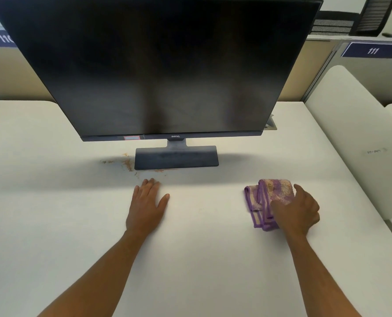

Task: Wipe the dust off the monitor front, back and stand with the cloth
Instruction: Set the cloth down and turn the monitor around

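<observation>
While the left hand lies flat on the worktop, fingers straight and together, the dark monitor stands behind; rightward, the right hand curls onto the folded purple cloth.

Even, soft indoor light fills the frame, brightest on the pale worktop in the lower half. A broad, soft-edged shadow lies across the worktop just below the monitor, running left and right of its stand, so the light comes from above and behind the screen. The dark screen shows faint grey vertical streaks of reflection, without hard glare. Wide-angle distortion bends the monitor's sides so they splay outward toward the top, and the worktop edges curve at the right. The whole picture is slightly soft; the right hand at lower right and the cloth look a little smeared.
</observation>
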Tool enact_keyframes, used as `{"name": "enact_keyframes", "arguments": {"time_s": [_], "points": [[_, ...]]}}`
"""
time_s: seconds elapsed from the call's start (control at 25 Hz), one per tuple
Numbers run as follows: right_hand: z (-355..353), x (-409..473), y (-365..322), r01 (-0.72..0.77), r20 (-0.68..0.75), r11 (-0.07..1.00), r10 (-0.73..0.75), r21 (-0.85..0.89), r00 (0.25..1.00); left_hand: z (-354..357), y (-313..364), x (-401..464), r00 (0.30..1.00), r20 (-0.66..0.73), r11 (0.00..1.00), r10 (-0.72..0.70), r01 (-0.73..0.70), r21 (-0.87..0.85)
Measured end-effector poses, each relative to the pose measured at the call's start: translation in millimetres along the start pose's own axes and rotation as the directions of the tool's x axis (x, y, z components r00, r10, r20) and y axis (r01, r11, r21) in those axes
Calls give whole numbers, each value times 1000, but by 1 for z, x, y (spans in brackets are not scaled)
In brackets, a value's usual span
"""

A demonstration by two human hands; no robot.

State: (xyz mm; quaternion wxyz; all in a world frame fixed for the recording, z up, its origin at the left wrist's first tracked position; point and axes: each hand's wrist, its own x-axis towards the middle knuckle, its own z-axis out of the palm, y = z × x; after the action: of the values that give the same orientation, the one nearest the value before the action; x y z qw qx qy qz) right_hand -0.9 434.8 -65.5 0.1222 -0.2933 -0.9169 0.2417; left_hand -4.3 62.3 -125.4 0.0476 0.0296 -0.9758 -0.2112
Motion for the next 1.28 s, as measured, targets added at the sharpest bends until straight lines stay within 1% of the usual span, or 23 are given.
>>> {"name": "enact_keyframes", "arguments": {"time_s": [0.08,0.12,0.2,0.28,0.4,0.48,0.56,0.6,0.64,0.72,0.76,0.84,0.92,1.08,1.28], "points": [[5,-6,-17,140,-126,989,-134,43,983,0,-1,0,1000,5,1000,-4,4,2],[8,-5,-27,192,-143,977,-177,98,974,0,-1,-1,1000,7,1000,-7,7,1],[15,0,-48,216,-88,941,-200,262,976,0,0,0,1000,9,1000,-9,9,0],[24,7,-68,151,12,893,-172,424,985,1,-1,0,1000,8,1000,-10,10,3],[37,25,-94,16,143,828,-117,561,983,1,-1,0,1000,7,1000,-8,8,5],[45,45,-110,-139,236,750,-23,646,972,1,-1,-1,1000,4,1000,-6,6,6],[48,65,-124,-295,339,638,56,711,939,1,0,-1,1000,-6,1000,0,1,19],[49,75,-128,-328,376,611,54,720,925,1,0,-1,1000,-11,1000,0,0,25],[50,84,-132,-324,391,618,28,716,920,2,1,-1,1000,-12,1000,-1,2,29],[51,98,-137,-264,383,638,-51,723,922,2,0,-1,1000,-11,1000,-9,9,30],[50,104,-139,-251,379,616,-85,747,921,2,1,-1,1000,-10,1000,-13,13,25],[48,112,-138,-285,403,534,-115,796,908,2,1,-1,1000,-8,1000,-19,19,21],[48,113,-132,-288,407,498,-146,818,902,2,2,-1,1000,-2,999,-30,30,16],[46,110,-120,-228,359,515,-171,827,918,0,4,-2,999,0,999,-33,33,15],[37,83,-99,-215,329,530,-131,820,935,-2,5,-3,999,21,1000,-29,29,6]]}}
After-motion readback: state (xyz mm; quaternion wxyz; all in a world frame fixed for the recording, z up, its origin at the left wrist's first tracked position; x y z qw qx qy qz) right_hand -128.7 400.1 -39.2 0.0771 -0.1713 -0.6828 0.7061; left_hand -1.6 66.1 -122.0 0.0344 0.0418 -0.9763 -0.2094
